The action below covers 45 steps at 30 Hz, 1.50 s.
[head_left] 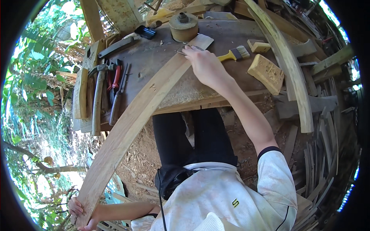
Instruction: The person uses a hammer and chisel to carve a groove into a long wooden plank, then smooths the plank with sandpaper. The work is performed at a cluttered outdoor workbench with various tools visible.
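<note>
A long wooden plank [127, 119] runs slantwise from the lower left up over the workbench [135, 73]. Its near end is in the grip of my left hand [79, 211], fingers wrapped round the edges. My right hand [202, 65] rests at the plank's far part with its fingers pinched together. A thin, dark thing pokes out beside those fingertips, too small to name. Just past the far end stands a round tan container [184, 27] with a knob on top. Right of my right hand lies a paintbrush [235, 54] with a yellow handle.
Along the bench's left side lie a hammer [99, 96], red-handled pliers [116, 77] and a wooden-handled tool [116, 106]. A black tray [145, 32] sits farther back. At the right are a wooden block [266, 73] and a long curved pole [295, 73].
</note>
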Tool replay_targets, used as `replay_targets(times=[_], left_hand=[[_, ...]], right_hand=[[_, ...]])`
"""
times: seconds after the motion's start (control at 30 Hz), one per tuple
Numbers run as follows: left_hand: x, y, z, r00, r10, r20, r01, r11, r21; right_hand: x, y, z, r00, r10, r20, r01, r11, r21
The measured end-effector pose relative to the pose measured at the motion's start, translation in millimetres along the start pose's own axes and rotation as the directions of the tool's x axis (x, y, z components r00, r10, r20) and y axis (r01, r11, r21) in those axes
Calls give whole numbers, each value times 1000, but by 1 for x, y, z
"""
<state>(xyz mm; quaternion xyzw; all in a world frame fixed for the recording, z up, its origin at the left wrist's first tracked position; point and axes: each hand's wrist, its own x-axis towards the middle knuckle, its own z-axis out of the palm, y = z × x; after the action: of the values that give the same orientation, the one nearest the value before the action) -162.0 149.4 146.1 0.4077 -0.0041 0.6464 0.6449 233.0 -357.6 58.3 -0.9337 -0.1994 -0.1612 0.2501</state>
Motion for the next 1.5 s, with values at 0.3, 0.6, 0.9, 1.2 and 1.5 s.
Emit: replay_targets(times=[0.3,0.6,0.9,1.2,1.5], left_hand=[[-36,-8,32,999,-44,-17,42,994,-100],[-98,-44,67,987,-138,-81,124,980,-154],[-143,-84,72,974,-227,17,228,971,-66],[-168,-107,110,944,-275,180,314,917,-247],[-192,-128,117,897,-309,315,409,852,-328]], right_hand=[[-8,-93,-22,950,-116,291,74,985,154],[-116,-265,-19,781,-617,-97,564,629,536],[-80,-195,-51,897,-418,145,370,888,274],[-97,-226,-32,823,-568,10,483,709,514],[-113,-275,-15,716,-698,13,606,631,485]])
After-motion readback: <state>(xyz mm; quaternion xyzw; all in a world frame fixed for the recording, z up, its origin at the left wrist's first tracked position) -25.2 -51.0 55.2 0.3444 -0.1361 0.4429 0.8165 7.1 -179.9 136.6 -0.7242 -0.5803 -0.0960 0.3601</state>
